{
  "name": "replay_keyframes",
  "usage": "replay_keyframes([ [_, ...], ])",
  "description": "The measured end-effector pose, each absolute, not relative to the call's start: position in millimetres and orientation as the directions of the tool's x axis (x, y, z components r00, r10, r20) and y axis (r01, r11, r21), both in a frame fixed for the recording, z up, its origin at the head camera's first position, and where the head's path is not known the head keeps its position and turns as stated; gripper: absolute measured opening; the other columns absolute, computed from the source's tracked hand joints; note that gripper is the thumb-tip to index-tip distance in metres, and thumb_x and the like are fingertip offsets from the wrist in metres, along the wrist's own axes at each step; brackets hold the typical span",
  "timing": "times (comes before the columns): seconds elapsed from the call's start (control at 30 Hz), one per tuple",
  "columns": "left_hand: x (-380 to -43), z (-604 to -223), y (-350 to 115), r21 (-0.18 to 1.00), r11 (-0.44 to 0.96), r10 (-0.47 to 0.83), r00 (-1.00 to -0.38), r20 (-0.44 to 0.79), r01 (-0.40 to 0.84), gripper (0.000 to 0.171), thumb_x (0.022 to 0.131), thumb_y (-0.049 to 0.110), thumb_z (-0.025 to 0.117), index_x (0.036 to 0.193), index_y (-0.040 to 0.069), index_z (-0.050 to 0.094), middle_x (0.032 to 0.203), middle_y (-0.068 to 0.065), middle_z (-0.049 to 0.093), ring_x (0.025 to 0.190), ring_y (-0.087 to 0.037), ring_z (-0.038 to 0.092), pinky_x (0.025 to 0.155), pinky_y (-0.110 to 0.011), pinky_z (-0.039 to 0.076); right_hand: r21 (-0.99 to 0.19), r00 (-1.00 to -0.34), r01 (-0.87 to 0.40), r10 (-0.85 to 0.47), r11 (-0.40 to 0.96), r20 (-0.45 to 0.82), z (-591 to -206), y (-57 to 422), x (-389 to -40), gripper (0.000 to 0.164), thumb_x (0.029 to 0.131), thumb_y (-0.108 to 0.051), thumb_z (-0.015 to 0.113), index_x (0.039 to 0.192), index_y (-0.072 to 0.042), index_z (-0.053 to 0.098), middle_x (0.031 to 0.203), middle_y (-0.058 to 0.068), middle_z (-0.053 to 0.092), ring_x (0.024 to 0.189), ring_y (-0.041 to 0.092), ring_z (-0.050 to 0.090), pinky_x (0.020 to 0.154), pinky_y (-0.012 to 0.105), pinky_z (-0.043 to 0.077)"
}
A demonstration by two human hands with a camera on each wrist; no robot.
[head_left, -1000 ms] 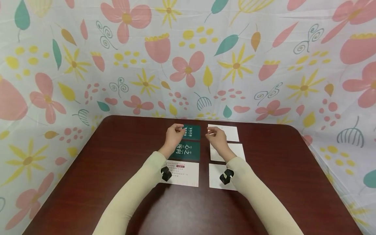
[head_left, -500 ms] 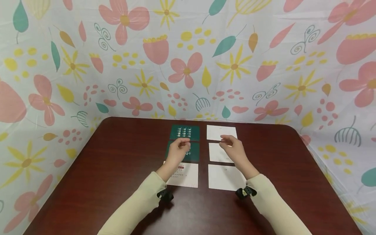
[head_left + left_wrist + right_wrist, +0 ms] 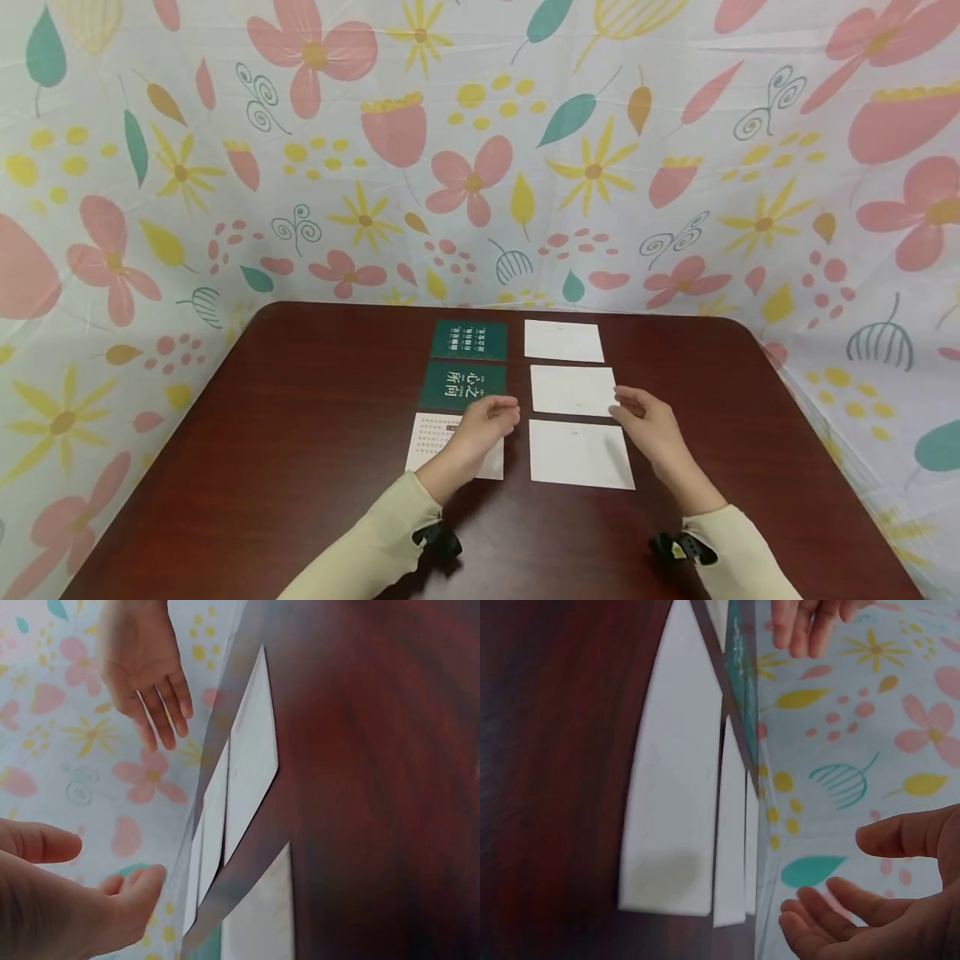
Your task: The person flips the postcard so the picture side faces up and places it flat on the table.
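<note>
Poising left hand (image 3: pixel 483 429), empty and relaxed, above near-left white printed paper card (image 3: pixel 431 435), and right hand (image 3: pixel 654 429), likewise ungripping, beside mostly blank white rectangular paper cards (image 3: pixel 568 392) at right; possibly risking skewing columns by brushing edges with low fingertips

Is a dark red-brown table (image 3: pixel 315 408) with rounded far corners. Carries two columns of cards, lying flat: two green cards (image 3: pixel 469 340) and a nearer printed card (image 3: pixel 427 443) on the left, three mostly blank white cards (image 3: pixel 572 390) on the right.

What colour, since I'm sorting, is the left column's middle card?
Dark green card, clearest in the head view.
</note>
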State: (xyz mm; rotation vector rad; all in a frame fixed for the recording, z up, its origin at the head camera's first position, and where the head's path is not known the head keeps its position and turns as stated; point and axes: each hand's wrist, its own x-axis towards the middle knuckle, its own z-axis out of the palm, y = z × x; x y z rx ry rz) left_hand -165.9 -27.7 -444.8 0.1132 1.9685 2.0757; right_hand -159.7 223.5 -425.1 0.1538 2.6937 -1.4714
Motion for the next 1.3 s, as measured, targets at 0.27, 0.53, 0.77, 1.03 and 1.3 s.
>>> replay_keyframes([
  [0.27, -147, -449, -20, 0.962, 0.107, 0.306, -0.912, -0.273, -0.252, 0.049, 0.093, 0.010, 0.055, 0.134, -0.013, 0.041, 0.132, -0.029, 0.048, 0.124, -0.040, 0.047, 0.101, -0.050, 0.040, -0.794, -0.972, 0.207, 0.031, 0.572, -0.231, -436, 236, -141, 0.059, 0.098, -0.021, 0.052, 0.142, 0.012, 0.032, 0.140, 0.034, 0.038, 0.128, 0.047, 0.039, 0.101, 0.057, 0.037],
  [0.53, -143, -452, -17, 0.953, 0.126, 0.311, -0.901, -0.303, -0.276, 0.053, 0.093, 0.010, 0.055, 0.137, -0.014, 0.036, 0.135, -0.030, 0.044, 0.128, -0.042, 0.042, 0.104, -0.051, 0.037, -0.785, -0.966, 0.229, 0.032, 0.575, -0.258, -443, 238, -130, 0.058, 0.096, -0.017, 0.054, 0.139, 0.017, 0.033, 0.136, 0.038, 0.040, 0.124, 0.049, 0.042, 0.100, 0.057, 0.038],
  [0.77, -144, -454, -11, 0.948, 0.073, 0.303, -0.898, -0.318, -0.311, 0.054, 0.090, 0.007, 0.055, 0.134, -0.018, 0.036, 0.131, -0.030, 0.048, 0.126, -0.040, 0.046, 0.103, -0.048, 0.039, -0.788, -0.964, 0.231, 0.022, 0.571, -0.266, -443, 239, -126, 0.056, 0.097, -0.016, 0.054, 0.137, 0.018, 0.035, 0.133, 0.037, 0.044, 0.124, 0.048, 0.043, 0.098, 0.054, 0.041],
  [1.03, -143, -455, -3, 0.943, 0.048, 0.274, -0.903, -0.331, -0.331, 0.056, 0.084, 0.005, 0.055, 0.131, -0.020, 0.038, 0.121, -0.028, 0.052, 0.118, -0.040, 0.051, 0.102, -0.048, 0.041, -0.819, -0.968, 0.215, 0.008, 0.532, -0.249, -444, 239, -124, 0.051, 0.096, -0.011, 0.055, 0.134, 0.020, 0.038, 0.127, 0.036, 0.050, 0.119, 0.043, 0.050, 0.093, 0.044, 0.049],
  [1.3, -145, -457, 5, 0.946, -0.006, 0.249, -0.917, -0.312, -0.323, 0.054, 0.082, 0.002, 0.053, 0.129, -0.022, 0.038, 0.115, -0.027, 0.052, 0.112, -0.041, 0.054, 0.101, -0.047, 0.041, -0.835, -0.964, 0.237, 0.011, 0.497, -0.267, -448, 244, -126, 0.049, 0.097, -0.009, 0.053, 0.134, 0.019, 0.038, 0.128, 0.036, 0.049, 0.117, 0.041, 0.051, 0.090, 0.041, 0.051],
])
